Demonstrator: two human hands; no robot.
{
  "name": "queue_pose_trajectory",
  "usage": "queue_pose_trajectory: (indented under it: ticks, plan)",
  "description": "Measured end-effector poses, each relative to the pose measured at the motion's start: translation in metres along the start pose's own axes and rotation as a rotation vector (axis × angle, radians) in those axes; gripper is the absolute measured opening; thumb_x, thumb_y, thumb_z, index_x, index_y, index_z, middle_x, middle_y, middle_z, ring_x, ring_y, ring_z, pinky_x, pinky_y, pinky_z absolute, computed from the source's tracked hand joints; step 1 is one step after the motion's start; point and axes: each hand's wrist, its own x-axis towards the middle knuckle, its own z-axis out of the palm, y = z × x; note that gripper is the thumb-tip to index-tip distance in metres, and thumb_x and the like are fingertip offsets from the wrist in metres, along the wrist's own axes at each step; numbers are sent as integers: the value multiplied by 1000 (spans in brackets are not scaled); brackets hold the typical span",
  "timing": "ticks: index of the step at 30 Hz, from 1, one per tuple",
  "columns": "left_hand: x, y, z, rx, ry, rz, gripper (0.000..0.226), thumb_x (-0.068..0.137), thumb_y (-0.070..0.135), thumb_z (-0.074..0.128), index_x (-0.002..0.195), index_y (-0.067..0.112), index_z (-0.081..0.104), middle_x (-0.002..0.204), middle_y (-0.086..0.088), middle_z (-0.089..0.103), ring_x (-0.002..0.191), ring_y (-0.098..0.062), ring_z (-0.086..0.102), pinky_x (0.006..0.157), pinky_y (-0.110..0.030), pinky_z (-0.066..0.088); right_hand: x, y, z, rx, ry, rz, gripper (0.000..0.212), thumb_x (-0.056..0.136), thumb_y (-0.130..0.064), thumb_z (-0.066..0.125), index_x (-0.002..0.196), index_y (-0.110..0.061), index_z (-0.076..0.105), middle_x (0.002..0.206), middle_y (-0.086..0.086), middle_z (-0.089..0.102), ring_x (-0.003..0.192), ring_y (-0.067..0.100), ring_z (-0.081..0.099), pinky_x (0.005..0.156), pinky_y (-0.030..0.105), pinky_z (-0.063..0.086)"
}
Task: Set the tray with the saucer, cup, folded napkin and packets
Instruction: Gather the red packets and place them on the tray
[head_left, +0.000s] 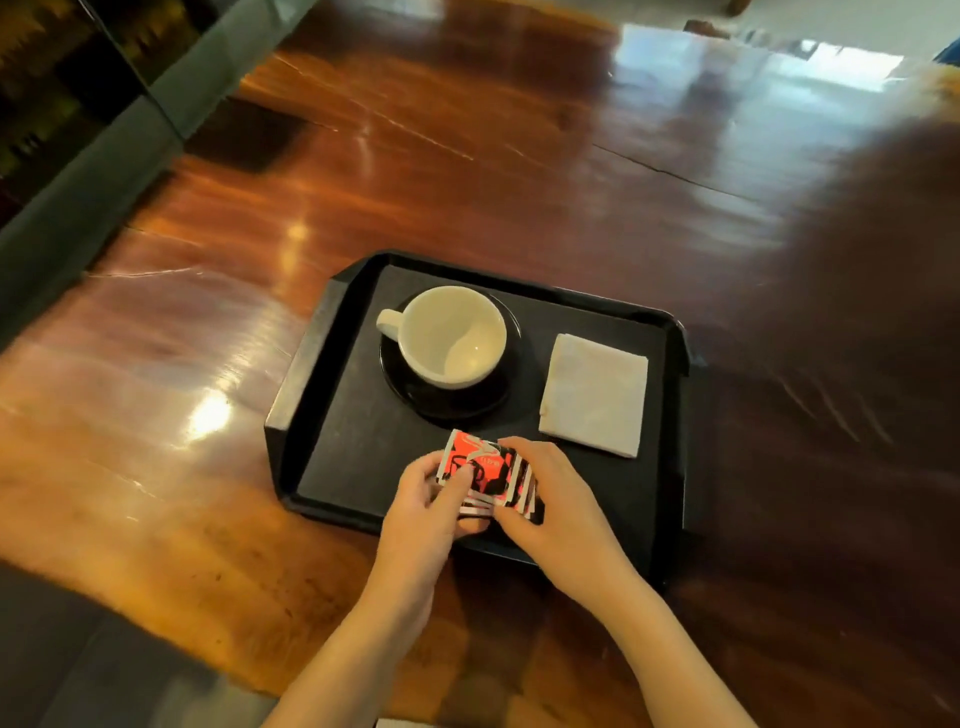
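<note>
A black tray (343, 441) lies on the wooden table. On its far left part a white cup (452, 338) stands on a dark saucer (410, 384), handle pointing left. A folded white napkin (592, 395) lies flat on the tray's right part. Over the tray's near edge, my left hand (426, 514) and my right hand (550, 493) both hold a stack of red, black and white packets (483, 470), fingers closed on its two sides. The bottom of the stack is hidden by my fingers.
The glossy brown table (467, 171) stretches far beyond the tray. A grey cushioned bench (78, 208) runs along the left edge. A dark blurred shape (893, 234) fills the right side.
</note>
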Motion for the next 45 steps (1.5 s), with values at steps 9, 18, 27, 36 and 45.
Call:
queue_pose_trajectory:
  ticks: [9,18,27,36,45]
  plan:
    - [24,-23,-15,854,208,350,24,92,21,54,115,27,56,101,13,63,93,-4,58,73,-18,46,7,24,36,-271,80,55,61,84,-30,65,137,-32,34,136,-11,37,123,3,25,102,22,30]
    - [23,-23,-13,931,220,351,43,90,20,58,132,18,47,116,0,49,106,-15,52,82,-23,47,-8,34,32,-74,165,192,62,85,-29,64,138,-32,33,131,-9,40,102,-1,47,79,5,42]
    - [16,-29,-11,914,194,385,33,86,13,62,118,18,56,102,11,46,82,-2,53,65,-8,40,-2,30,43,-52,163,190,51,88,-18,60,134,-28,40,128,-9,41,106,1,50,71,1,39]
    - [23,-18,-22,1039,-19,413,71,80,13,69,141,26,34,127,5,40,114,-11,42,88,-25,48,-3,36,41,-130,86,110,68,85,-18,65,140,-32,29,134,-12,29,125,4,35,92,15,42]
    - [33,-10,-24,1257,-138,525,64,81,13,69,138,20,40,136,1,37,126,-12,33,95,-23,38,1,33,42,-262,102,50,60,85,-25,64,138,-24,35,136,-3,38,124,9,40,89,14,38]
